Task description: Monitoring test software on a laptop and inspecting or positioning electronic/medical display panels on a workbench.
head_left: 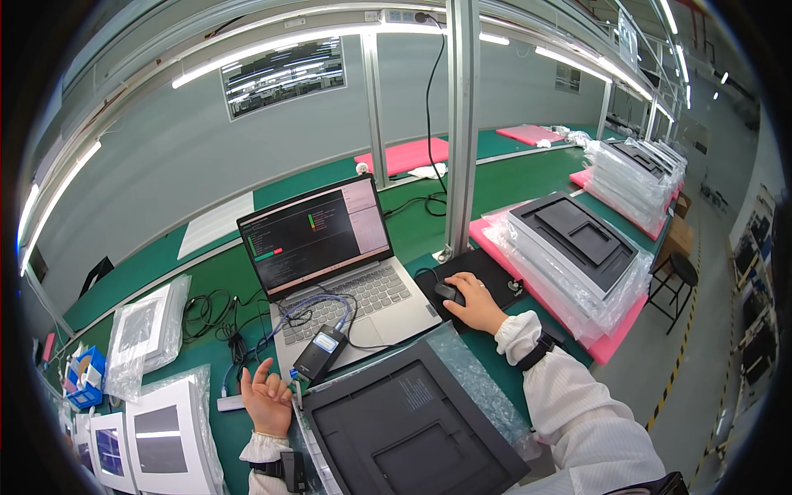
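Observation:
My right hand (481,304) rests over a black computer mouse (446,292) on a dark mouse pad (487,279). Palm up and fingers loosely curled apart, my left hand (267,399) holds nothing. It is beside a small black box-shaped device (320,353) with cables, which sits on the front left corner of an open laptop (388,309). The laptop's screen (318,235) shows a dark window with coloured blocks. In front of me a dark rectangular panel (396,429) with a raised frame lies on clear plastic wrap (478,371).
Wrapped dark panels (577,239) lie on pink foam (606,346) at the right, with more stacks behind. White framed panels (165,429) and a blue bin (85,378) stand at the left. Black cables (235,330) coil beside the laptop; a metal post (462,124) rises behind it.

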`<move>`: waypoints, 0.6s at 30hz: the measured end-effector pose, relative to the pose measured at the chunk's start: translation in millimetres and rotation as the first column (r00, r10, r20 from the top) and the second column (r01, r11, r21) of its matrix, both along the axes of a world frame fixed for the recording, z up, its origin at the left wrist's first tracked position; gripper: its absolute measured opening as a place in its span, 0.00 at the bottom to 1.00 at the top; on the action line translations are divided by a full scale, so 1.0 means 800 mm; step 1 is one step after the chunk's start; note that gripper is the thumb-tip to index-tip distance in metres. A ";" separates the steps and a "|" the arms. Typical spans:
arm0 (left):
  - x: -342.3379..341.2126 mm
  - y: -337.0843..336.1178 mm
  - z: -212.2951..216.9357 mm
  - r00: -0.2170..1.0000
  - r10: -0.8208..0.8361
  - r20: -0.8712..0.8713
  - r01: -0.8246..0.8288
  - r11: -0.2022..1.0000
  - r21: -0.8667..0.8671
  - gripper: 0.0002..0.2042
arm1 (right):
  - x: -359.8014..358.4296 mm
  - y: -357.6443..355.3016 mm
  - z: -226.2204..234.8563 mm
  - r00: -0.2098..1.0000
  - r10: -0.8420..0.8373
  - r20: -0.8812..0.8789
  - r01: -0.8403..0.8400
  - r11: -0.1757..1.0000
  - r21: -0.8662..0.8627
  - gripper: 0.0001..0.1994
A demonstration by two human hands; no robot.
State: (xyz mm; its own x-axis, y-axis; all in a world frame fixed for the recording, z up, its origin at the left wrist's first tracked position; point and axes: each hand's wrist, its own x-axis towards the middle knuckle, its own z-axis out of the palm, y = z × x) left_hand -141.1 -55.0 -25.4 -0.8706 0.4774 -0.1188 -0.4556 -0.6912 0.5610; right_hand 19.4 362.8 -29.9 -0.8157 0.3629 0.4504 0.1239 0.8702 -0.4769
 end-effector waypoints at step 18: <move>-0.002 -0.002 -0.003 1.000 -0.017 -0.021 0.017 1.000 0.014 0.25 | -0.001 0.000 0.000 1.000 0.003 -0.006 -0.003 1.000 -0.001 0.24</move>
State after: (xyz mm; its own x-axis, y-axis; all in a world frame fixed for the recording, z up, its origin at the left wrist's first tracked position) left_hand -142.4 -56.3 -27.9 -0.8646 0.4936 -0.0937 -0.4556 -0.6915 0.5606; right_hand 18.9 362.7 -30.3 -0.8141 0.3611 0.4548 0.1187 0.8701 -0.4784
